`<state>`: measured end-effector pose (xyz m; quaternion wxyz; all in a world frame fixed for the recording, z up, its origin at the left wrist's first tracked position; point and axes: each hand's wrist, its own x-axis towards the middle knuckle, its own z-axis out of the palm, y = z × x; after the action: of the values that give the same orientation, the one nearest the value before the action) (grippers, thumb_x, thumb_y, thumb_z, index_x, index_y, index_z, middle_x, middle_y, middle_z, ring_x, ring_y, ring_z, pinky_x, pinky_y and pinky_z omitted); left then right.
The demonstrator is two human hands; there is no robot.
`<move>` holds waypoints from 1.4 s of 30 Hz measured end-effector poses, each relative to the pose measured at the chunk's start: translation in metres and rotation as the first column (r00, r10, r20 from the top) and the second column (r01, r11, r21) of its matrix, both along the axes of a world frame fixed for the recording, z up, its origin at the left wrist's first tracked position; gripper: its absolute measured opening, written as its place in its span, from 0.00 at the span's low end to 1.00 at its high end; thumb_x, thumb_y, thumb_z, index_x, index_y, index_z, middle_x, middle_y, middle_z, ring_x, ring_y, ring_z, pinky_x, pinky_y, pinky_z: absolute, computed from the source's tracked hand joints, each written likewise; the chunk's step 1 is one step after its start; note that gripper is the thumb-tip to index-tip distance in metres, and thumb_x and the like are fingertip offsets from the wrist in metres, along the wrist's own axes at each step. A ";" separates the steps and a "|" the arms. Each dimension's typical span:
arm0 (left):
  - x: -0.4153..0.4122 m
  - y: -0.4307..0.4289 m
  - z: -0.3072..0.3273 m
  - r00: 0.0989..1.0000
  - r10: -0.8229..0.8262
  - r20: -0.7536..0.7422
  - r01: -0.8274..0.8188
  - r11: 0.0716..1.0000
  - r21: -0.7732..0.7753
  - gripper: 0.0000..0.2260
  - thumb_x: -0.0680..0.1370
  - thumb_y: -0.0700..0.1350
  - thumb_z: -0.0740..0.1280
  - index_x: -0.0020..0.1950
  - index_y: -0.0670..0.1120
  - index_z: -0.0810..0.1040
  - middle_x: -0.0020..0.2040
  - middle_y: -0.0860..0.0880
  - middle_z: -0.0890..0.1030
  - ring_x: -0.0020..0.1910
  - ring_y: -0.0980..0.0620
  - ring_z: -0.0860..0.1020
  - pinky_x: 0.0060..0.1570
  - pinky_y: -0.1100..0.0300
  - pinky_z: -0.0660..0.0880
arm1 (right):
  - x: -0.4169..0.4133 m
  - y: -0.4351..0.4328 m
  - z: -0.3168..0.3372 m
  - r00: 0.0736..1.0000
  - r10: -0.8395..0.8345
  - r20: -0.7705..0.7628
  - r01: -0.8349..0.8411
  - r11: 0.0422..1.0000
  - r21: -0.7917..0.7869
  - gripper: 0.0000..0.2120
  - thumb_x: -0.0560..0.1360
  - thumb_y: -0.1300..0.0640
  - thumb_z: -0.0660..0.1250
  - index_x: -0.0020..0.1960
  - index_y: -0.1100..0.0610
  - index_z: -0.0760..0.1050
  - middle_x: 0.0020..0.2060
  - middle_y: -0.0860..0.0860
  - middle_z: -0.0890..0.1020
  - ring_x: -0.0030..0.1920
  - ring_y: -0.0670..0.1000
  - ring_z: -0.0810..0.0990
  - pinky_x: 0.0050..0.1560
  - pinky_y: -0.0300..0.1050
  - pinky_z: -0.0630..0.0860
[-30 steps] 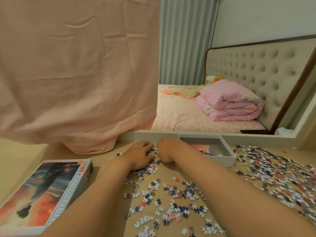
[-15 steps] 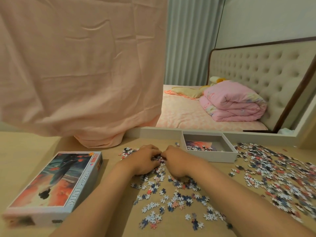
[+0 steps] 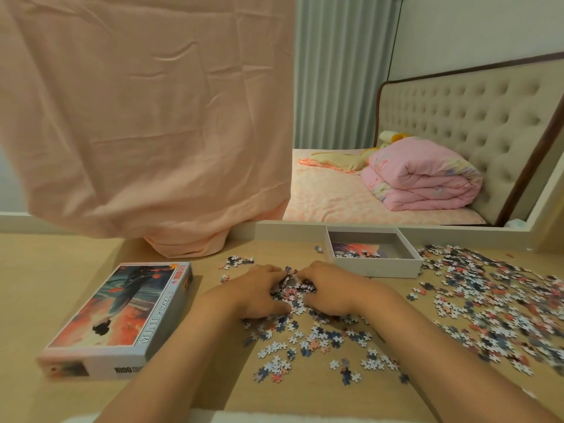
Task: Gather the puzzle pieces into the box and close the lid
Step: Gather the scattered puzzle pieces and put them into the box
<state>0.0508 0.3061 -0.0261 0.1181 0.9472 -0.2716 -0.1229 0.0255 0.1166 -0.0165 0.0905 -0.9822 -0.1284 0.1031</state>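
Observation:
Small puzzle pieces (image 3: pixel 308 340) lie scattered over the wooden table, with a denser spread (image 3: pixel 500 297) at the right. My left hand (image 3: pixel 258 293) and my right hand (image 3: pixel 331 293) are cupped facing each other, fingers curled round a heap of pieces (image 3: pixel 293 288) bunched between them. The open white box (image 3: pixel 372 265) stands just beyond my right hand and holds a few pieces. The printed lid (image 3: pixel 122 315) lies face up at the left.
A peach cloth (image 3: pixel 146 117) hangs over the table's far left edge. A mirror behind the table shows a bed with a pink quilt (image 3: pixel 424 175). The table's white back ledge (image 3: pixel 290 228) runs behind the box.
Both hands have drawn back toward me from the far edge, raking pieces together into a heap between them. The view has tilted down a little.

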 end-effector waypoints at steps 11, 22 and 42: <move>0.010 0.003 0.001 0.992 0.053 0.113 -0.062 0.995 0.072 0.28 0.77 0.62 0.64 0.76 0.59 0.64 0.72 0.52 0.65 0.71 0.49 0.60 0.70 0.49 0.62 | -0.001 0.005 -0.004 0.998 0.001 0.059 -0.001 1.000 0.007 0.33 0.79 0.40 0.63 0.79 0.49 0.58 0.71 0.54 0.64 0.73 0.55 0.60 0.72 0.56 0.63; 0.009 -0.011 -0.002 0.971 0.096 0.221 -0.041 0.969 -0.244 0.11 0.76 0.46 0.72 0.57 0.53 0.83 0.52 0.54 0.81 0.46 0.56 0.76 0.47 0.64 0.71 | 0.000 -0.005 0.002 0.983 -0.118 0.142 0.070 0.950 0.306 0.12 0.72 0.55 0.76 0.55 0.53 0.84 0.49 0.48 0.84 0.44 0.45 0.78 0.46 0.36 0.72; 0.052 -0.152 0.032 0.978 0.074 0.195 0.038 0.856 -0.516 0.06 0.76 0.41 0.71 0.52 0.47 0.84 0.45 0.51 0.81 0.39 0.57 0.77 0.38 0.69 0.73 | 0.016 -0.127 0.027 0.829 -0.461 0.316 0.309 0.849 0.429 0.10 0.77 0.53 0.70 0.57 0.52 0.84 0.49 0.51 0.85 0.48 0.53 0.81 0.48 0.45 0.75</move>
<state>0.1032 0.1542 0.0058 0.3400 0.8908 -0.2964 0.0554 0.0415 -0.0105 0.0108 0.2591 -0.9532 0.0430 -0.1496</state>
